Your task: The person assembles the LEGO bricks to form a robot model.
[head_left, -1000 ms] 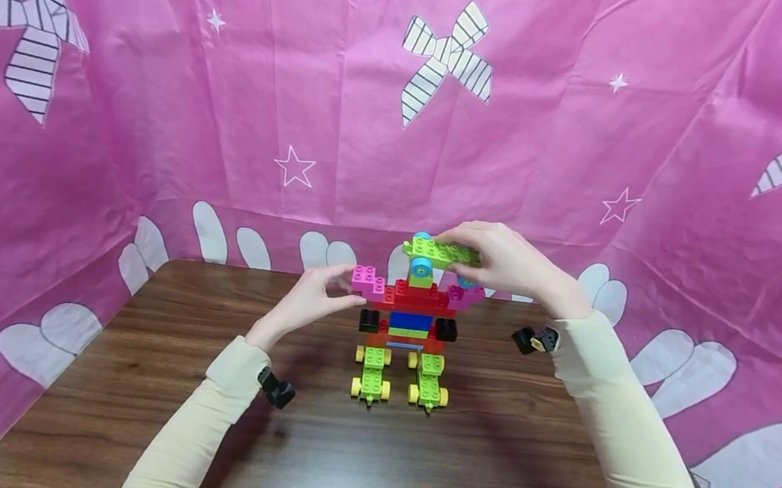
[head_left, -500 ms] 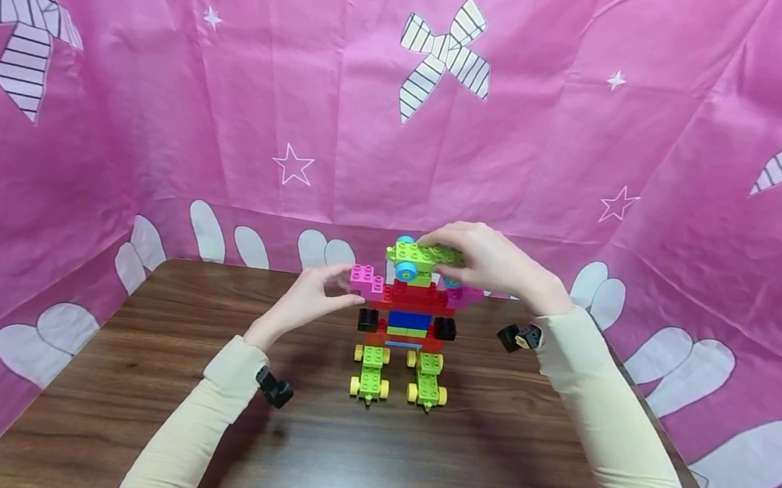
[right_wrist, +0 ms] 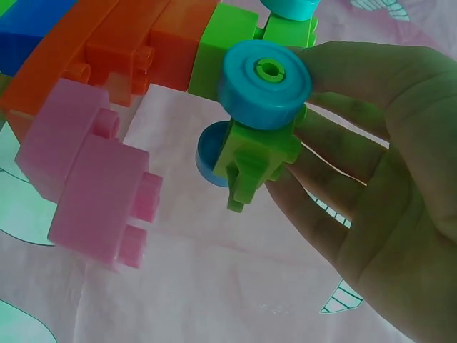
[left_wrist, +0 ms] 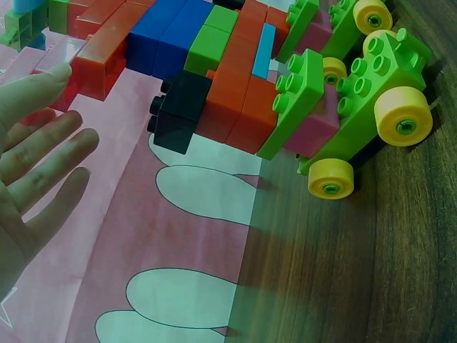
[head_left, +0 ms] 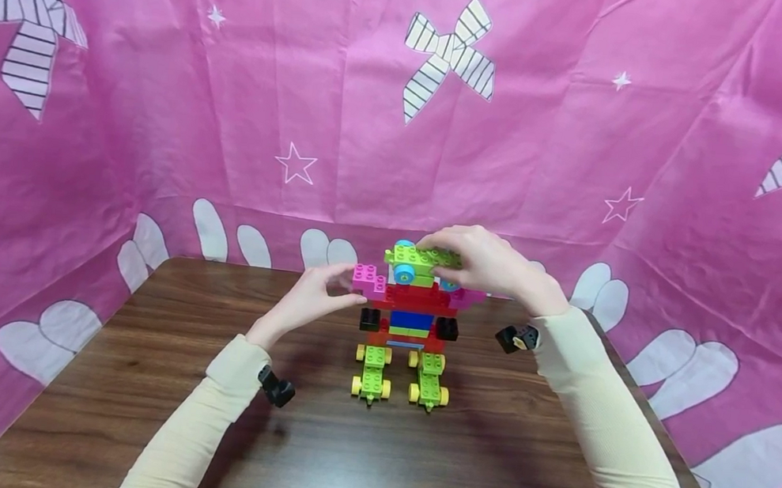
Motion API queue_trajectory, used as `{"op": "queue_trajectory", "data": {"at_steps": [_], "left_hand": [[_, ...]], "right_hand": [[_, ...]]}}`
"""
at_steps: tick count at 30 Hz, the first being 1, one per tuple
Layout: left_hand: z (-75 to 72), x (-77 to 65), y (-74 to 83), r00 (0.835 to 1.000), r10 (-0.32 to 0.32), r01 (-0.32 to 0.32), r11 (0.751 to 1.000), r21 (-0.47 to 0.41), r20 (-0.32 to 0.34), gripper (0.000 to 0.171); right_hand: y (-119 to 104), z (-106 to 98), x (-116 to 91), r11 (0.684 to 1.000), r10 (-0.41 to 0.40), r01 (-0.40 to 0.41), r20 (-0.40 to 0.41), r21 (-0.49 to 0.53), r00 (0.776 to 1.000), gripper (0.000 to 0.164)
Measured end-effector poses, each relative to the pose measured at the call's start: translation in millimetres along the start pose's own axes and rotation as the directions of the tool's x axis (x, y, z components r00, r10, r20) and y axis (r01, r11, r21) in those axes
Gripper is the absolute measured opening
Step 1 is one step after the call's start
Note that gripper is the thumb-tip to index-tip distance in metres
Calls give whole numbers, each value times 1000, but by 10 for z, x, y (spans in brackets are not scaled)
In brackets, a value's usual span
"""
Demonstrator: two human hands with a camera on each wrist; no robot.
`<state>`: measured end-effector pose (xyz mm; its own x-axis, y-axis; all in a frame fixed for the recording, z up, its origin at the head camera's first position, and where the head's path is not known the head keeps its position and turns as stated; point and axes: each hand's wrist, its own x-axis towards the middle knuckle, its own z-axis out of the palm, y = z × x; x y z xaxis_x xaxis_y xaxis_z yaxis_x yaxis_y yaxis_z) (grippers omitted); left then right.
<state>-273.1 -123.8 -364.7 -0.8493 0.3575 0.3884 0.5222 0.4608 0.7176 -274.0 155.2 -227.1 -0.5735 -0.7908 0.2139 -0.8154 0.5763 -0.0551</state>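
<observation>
A robot-like figure of toy building bricks stands upright on the table, with a red torso (head_left: 414,297), a blue middle (head_left: 410,321) and green feet on yellow wheels (head_left: 372,381). On its top sits a lime-green wheeled base (head_left: 414,258) with blue wheels (right_wrist: 264,84). My right hand (head_left: 492,264) grips that base between thumb and fingers, and it meets the green brick (right_wrist: 225,50) beneath. At the figure's left shoulder, my left hand (head_left: 306,303) holds the stepped pink bricks (head_left: 367,277) with thumb and index finger; the other fingers stay loose.
Matching pink bricks (head_left: 469,298) form the other shoulder. Black bricks (head_left: 370,320) jut from both sides of the waist. The brown wooden table (head_left: 208,352) ends at a pink patterned cloth (head_left: 270,104) behind and beside it.
My right hand has carried the green wheeled base left and slightly down onto the figure's top. My left hand has stayed at the pink bricks.
</observation>
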Motion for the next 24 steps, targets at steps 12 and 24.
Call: {"op": "queue_trajectory", "data": {"at_steps": [12, 24], "left_hand": [[0, -1, 3, 1000, 16, -15, 999, -34, 2, 46], [1, -10, 17, 1000, 5, -5, 1000, -27, 3, 46]], "right_hand": [[-12, 19, 32, 999, -37, 36, -8, -30, 999, 37], [-13, 14, 45, 997, -74, 74, -14, -6, 997, 31]]}}
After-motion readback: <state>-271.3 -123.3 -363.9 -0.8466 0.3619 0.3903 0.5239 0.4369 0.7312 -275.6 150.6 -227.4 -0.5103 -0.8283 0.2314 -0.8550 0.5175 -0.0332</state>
